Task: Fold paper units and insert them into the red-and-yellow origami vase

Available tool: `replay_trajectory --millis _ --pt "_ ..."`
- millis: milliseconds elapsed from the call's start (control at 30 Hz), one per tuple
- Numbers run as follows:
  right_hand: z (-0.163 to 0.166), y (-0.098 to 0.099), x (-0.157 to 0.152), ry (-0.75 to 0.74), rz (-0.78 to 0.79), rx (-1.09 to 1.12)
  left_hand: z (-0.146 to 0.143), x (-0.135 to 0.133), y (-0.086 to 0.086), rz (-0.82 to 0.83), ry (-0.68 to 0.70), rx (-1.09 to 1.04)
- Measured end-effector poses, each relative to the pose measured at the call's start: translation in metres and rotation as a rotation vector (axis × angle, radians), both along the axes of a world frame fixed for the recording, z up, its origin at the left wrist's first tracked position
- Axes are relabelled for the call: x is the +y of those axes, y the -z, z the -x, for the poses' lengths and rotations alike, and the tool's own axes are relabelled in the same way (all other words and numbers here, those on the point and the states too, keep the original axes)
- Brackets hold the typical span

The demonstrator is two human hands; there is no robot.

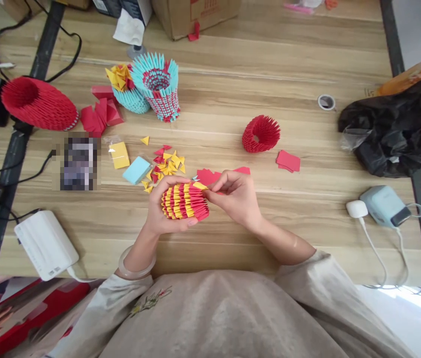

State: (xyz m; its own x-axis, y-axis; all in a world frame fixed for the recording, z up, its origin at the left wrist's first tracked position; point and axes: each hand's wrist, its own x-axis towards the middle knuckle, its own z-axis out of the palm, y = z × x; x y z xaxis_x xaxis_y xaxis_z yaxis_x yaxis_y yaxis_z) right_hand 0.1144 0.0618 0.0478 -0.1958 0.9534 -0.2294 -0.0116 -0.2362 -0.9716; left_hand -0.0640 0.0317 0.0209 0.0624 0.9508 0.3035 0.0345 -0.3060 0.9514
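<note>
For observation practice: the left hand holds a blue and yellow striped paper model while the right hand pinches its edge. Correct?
No. The head view shows the striped paper model in the left hand is red and yellow, not blue; the right hand pinches its edge.

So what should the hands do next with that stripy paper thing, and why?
Probably push the yellow triangle down into the stripy paper model. The right hand pinches it at the model's edge while the left hand grips the model, so it looks only partly seated.
</note>
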Motion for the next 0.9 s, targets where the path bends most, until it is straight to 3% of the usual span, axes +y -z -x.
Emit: replay_trajectory --millis 200,400,567,633,733,833,900 --pt "0.001 0.007 -0.001 0.004 -0.086 -0.073 -0.002 0.002 0.004 -0.046 -0.038 0.034" --pt "0.004 0.014 0.005 0.034 -0.004 -0.017 -0.008 0.005 0.006 0.003 -0.058 0.033" --pt "0.004 0.025 0.024 -0.062 0.036 0.183 0.005 0.015 0.014 0.074 -0.176 -0.304" --pt "0.004 0.032 0.037 -0.095 -0.082 0.096 0.015 0.020 0.014 0.079 -0.263 -0.441" --pt "0.012 0.044 0.059 -0.214 -0.344 -0.252 0.028 0.025 0.007 0.167 -0.380 -0.707" --pt "0.028 0.055 0.076 -0.376 -0.499 -0.496 0.032 0.026 0.001 0.275 -0.433 -0.878" --pt "0.040 0.060 0.085 -0.409 -0.579 -0.575 0.031 0.026 -0.001 0.348 -0.437 -0.930"
